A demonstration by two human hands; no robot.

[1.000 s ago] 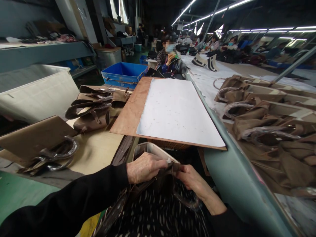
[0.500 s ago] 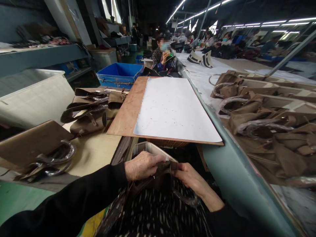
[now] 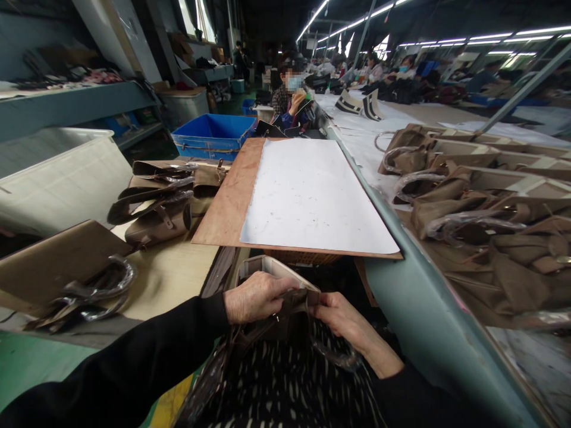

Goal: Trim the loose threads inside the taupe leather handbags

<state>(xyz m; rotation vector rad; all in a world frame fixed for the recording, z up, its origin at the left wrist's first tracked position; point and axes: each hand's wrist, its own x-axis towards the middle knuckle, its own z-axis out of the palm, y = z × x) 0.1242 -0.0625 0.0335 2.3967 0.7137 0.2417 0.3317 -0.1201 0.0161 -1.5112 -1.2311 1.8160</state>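
Observation:
A brown handbag (image 3: 294, 321) with a pale inner lining rests in my lap, its upper edge turned toward the board. My left hand (image 3: 263, 295) is closed over the bag's rim, thumb along the pale edge. At the bag's right corner, my right hand (image 3: 341, 318) pinches the rim between thumb and fingers. A plastic-wrapped handle (image 3: 336, 356) hangs below my right hand. The lower part of the bag blends into the dark patterned cloth on my lap, so its outline there is hard to make out.
Ahead lies a wooden board (image 3: 223, 211) bearing a white sheet (image 3: 312, 196). Brown bags (image 3: 156, 220) lie on the left; more bags (image 3: 482, 208) cover the right table. A blue bin (image 3: 209, 151) and a white bin (image 3: 57, 178) stand left. Beyond the board, a person (image 3: 288, 98) sits working.
Both hands keep their hold on the bag's rim with hardly any movement. The whole view has shifted slightly.

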